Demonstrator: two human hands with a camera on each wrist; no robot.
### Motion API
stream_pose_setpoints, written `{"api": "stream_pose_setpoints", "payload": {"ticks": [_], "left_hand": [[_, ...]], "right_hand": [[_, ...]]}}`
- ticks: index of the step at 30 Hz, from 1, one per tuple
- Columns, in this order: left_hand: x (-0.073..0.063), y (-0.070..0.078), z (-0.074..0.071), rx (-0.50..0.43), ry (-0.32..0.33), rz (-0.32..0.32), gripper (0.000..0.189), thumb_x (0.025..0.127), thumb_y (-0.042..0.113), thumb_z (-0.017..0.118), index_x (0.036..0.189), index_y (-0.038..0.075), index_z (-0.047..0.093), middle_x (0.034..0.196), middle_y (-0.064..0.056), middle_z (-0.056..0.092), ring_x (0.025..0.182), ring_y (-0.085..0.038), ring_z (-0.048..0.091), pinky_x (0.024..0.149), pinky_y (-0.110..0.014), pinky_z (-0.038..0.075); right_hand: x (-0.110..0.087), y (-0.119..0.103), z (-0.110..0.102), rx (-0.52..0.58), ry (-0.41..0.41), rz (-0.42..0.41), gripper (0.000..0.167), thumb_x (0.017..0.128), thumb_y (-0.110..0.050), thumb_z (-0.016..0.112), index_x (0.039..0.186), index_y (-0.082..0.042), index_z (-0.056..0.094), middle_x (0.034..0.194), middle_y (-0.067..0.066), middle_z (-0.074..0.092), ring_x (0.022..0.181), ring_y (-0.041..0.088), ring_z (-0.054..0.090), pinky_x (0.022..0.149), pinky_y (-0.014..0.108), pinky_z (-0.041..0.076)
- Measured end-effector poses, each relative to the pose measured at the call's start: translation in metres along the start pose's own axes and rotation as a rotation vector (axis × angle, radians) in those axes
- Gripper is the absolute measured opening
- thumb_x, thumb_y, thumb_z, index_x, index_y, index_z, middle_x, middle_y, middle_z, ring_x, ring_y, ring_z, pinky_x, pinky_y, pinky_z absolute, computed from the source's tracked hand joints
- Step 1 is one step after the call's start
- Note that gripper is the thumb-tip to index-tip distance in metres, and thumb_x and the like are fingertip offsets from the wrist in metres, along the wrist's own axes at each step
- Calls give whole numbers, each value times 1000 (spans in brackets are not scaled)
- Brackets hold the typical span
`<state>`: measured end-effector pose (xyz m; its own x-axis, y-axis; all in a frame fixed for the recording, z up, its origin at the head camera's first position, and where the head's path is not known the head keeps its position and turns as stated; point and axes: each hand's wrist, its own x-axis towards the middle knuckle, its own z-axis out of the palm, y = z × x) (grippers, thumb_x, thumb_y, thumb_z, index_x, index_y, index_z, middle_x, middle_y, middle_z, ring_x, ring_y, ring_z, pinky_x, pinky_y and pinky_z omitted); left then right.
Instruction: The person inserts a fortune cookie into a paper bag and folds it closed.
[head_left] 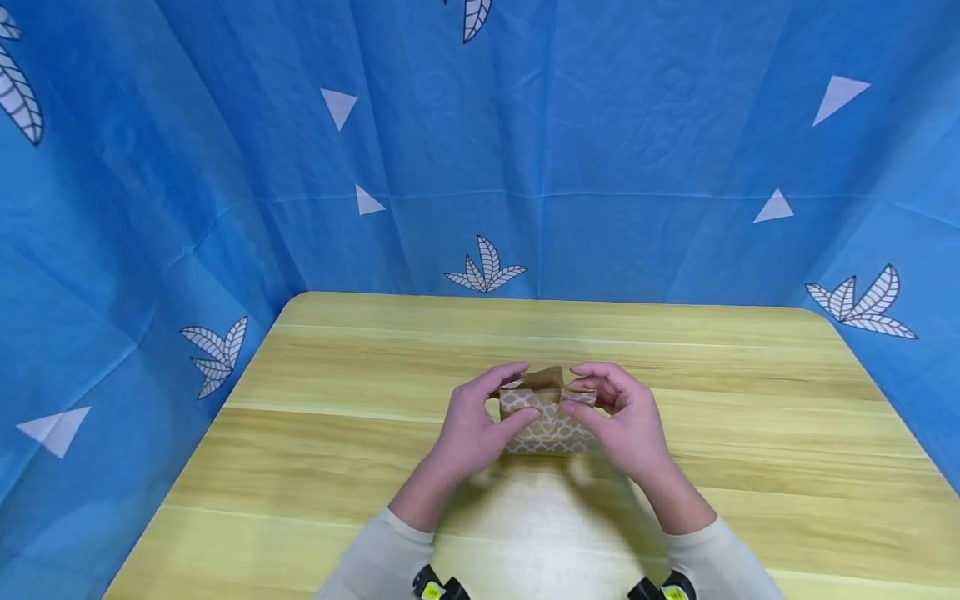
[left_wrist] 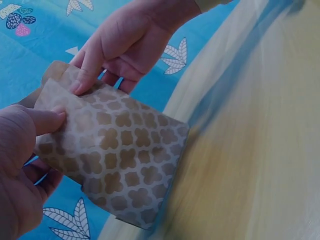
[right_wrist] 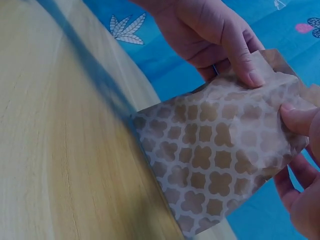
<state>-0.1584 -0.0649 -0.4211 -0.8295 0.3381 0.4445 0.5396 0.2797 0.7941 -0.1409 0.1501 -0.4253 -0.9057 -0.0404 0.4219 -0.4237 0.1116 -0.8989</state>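
Observation:
A brown paper bag (head_left: 551, 425) with a white lattice pattern stands between my hands near the middle of the table. Its top edge is crumpled, and the mouth gapes a little at the back. My left hand (head_left: 478, 423) pinches the left side of the rim, thumb on the patterned front and fingers behind. On the right side, my right hand (head_left: 621, 415) grips the rim the same way. In the left wrist view, the bag (left_wrist: 132, 155) tapers down to a straight bottom edge close to the table. The inside of the bag is hidden.
The light wooden table (head_left: 300, 475) has rounded far corners. A blue curtain (head_left: 637, 125) with white leaves and triangles hangs behind it and along both sides. Black straps with small devices (head_left: 438, 586) sit at the wrists.

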Motion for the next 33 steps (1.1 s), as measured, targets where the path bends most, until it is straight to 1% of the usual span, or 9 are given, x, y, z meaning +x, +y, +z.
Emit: {"api": "stream_pose_setpoints", "payload": {"ticks": [6, 8, 12, 15, 19, 23, 28, 31, 33], "left_hand": [[-2, -1, 6, 19, 57, -19, 52, 84, 12, 82, 133, 14, 62, 103, 2, 70, 87, -12, 63, 74, -37, 54], [-2, -1, 6, 29, 68, -42, 51, 84, 12, 82, 132, 14, 63, 98, 4, 69, 84, -11, 62, 71, -35, 54], [-3, -2, 6, 29, 79, -69, 49, 83, 12, 83, 129, 14, 64, 94, 5, 68, 82, -10, 62, 72, -35, 55], [-3, -1, 6, 14, 89, -64, 48, 82, 9, 83, 126, 12, 65, 94, 5, 69, 83, -11, 64, 70, -37, 56], [-1, 1, 5, -7, 97, -27, 50, 82, 7, 83, 128, 11, 63, 97, 2, 71, 88, -12, 66, 75, -38, 56], [0, 2, 4, -77, 59, 18, 60, 81, 3, 83, 135, 9, 57, 109, -2, 72, 96, -15, 67, 87, -38, 54], [0, 1, 7, -100, 50, 33, 62, 82, 2, 82, 137, 11, 55, 105, 2, 73, 95, -16, 68, 88, -37, 53], [0, 1, 8, -74, 82, 19, 58, 82, 1, 82, 134, 13, 59, 100, 3, 74, 92, -14, 69, 83, -35, 55], [0, 2, 9, -59, 107, 10, 57, 81, 0, 82, 132, 13, 61, 97, 4, 74, 85, -12, 69, 73, -33, 55]], "right_hand": [[0, -1, -2, -19, -19, 12, 44, 81, 8, 78, 122, -1, 65, 104, 13, 72, 92, 15, 69, 82, 27, 54], [0, -1, -1, -36, -27, 12, 50, 79, 7, 81, 125, -4, 64, 99, 12, 71, 85, 15, 67, 82, 26, 54], [1, -1, 3, -72, -30, 6, 57, 74, 7, 84, 127, -2, 63, 68, 10, 53, 59, 10, 48, 58, 22, 46], [1, -9, 7, -84, -10, 15, 54, 73, 11, 83, 123, 1, 64, 72, 12, 59, 53, 8, 36, 46, 23, 34], [2, -22, 11, -45, 28, 0, 47, 73, 17, 79, 116, 4, 65, 95, 17, 72, 55, 10, 53, 46, 21, 37], [2, -8, 9, 28, 70, -65, 46, 72, 19, 79, 113, 4, 66, 87, 12, 73, 64, 14, 65, 49, 21, 43], [2, 3, 10, 98, 85, -105, 44, 71, 21, 79, 110, 7, 65, 83, 9, 73, 53, 13, 59, 43, 20, 38], [2, 4, 8, 107, 49, -91, 47, 72, 19, 79, 115, 7, 63, 90, 9, 74, 63, 14, 66, 50, 20, 47], [1, 5, 6, 112, 12, -65, 49, 74, 17, 78, 120, 6, 62, 97, 10, 74, 75, 17, 70, 59, 23, 53]]}}
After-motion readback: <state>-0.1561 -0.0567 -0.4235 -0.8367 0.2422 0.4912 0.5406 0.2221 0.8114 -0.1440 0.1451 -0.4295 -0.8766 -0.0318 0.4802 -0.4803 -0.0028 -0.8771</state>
